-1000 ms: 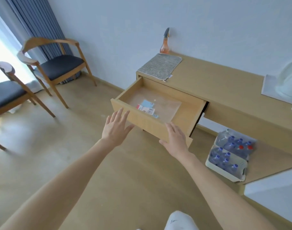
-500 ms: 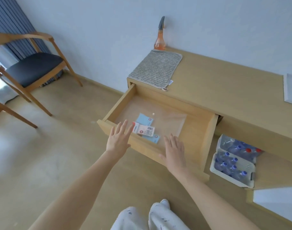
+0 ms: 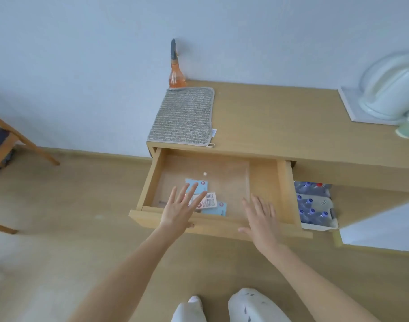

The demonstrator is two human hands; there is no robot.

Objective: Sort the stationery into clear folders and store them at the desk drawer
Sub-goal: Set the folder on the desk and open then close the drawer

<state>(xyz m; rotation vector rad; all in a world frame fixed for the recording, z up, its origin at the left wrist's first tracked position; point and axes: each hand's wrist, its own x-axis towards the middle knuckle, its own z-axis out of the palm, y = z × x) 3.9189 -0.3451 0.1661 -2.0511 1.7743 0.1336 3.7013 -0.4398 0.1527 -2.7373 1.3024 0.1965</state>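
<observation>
progress: late, as I judge | clear folder with stationery lies flat inside open drawer of table | left hand and right hand: fingers straight, holding nothing, at drawer front | left: close drawer

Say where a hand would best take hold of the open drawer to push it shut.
On its front panel, from the near side, palms flat. The drawer stands pulled out with no handle in view, so the broad front face is the part to push. Both the left hand and right hand are already at it, fingers straight.
</observation>
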